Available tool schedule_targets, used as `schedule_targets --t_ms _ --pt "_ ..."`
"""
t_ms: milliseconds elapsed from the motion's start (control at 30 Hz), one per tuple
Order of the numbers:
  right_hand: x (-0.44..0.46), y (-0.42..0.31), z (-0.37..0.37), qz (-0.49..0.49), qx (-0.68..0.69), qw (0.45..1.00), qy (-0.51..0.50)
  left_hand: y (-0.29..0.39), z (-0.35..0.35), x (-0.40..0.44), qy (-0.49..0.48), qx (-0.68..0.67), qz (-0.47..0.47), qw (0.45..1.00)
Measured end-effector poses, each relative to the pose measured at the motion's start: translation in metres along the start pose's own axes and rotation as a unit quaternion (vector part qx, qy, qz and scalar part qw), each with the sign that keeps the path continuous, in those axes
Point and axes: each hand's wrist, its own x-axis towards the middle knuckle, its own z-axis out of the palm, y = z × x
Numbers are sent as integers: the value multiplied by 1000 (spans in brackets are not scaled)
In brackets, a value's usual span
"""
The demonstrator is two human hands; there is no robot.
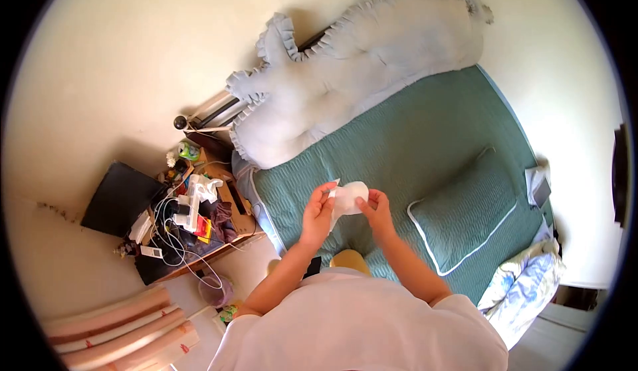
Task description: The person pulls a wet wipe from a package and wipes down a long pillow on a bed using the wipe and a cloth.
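A small white sheet, perhaps tissue or paper, (349,197) is stretched between my two hands above the green bed cover (372,151). My left hand (319,213) pinches its left edge, where a pointed corner sticks up past the fingertips. At the right edge, my right hand (375,207) holds it between thumb and fingers. The sheet has a rounded upper right part and hangs down a little near my left hand. A green pillow with white piping (463,213) lies on the bed to the right of my hands.
A long grey ruffled cushion (359,72) lies along the headboard. At left, a cluttered bedside table (247,225) holds cables, a white power strip (193,205) and a dark screen (121,199). A patterned blanket (525,288) is bunched at the lower right.
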Motion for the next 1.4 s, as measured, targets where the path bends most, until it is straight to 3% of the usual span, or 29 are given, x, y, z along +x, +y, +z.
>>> schedule_targets --t_ms 33,67,133,233,333,467,500,667,733,800,867,933,1000,1067,1100,1133,1200,1267,1300,1367,1400 --pt "4 1 3 -68 -77 994 22 7 1 4 8 5 7 1000" --pt "7 -8 6 -70 -74 995 13 17 2 8 7 -20 -9 1000" --pt "12 -37 11 -38 121 985 -114 37 7 18 11 -40 -24 999" --pt "16 -73 24 -79 148 982 -84 55 14 32 -6 -120 4 993" --pt "24 -101 23 -98 236 964 -71 53 11 47 19 -68 20 997" --pt "35 -130 13 -144 228 960 -75 64 -1 72 32 -68 24 997" --pt "37 -137 12 -153 212 963 -73 66 4 80 38 -123 26 991" --pt "65 -150 10 -187 159 965 -89 73 -14 127 -47 -147 -15 988" --pt "72 -161 18 -231 28 964 -127 84 -20 153 -58 -135 -29 989" --pt "89 -175 29 -231 1 968 -103 98 -25 173 -128 -32 37 991" --pt "109 -189 41 -171 -221 958 -57 108 -42 200 -145 28 44 988" --pt "135 -206 54 -172 -228 958 -35 114 -62 230 -134 171 66 974" --pt "159 -218 67 -169 -234 957 -15 119 -76 259 -135 188 108 967" --pt "185 -222 78 -163 114 979 -49 125 -83 283 -142 171 87 971" --pt "194 -224 83 -127 214 967 -51 123 -83 293 -145 168 87 971" --pt "202 -226 85 -129 212 967 -48 120 -80 303 -151 204 115 960" --pt "214 -231 80 -131 425 894 46 118 -70 325 -160 235 144 948" --pt "221 -245 65 -132 456 877 70 112 -57 348 -167 313 246 902" --pt "219 -256 60 -159 469 864 93 107 -52 358 -167 311 237 905" --pt "221 -282 46 -197 477 849 110 106 -35 393 -140 292 328 887" --pt "222 -293 40 -220 470 847 113 104 -29 408 -137 289 331 888"
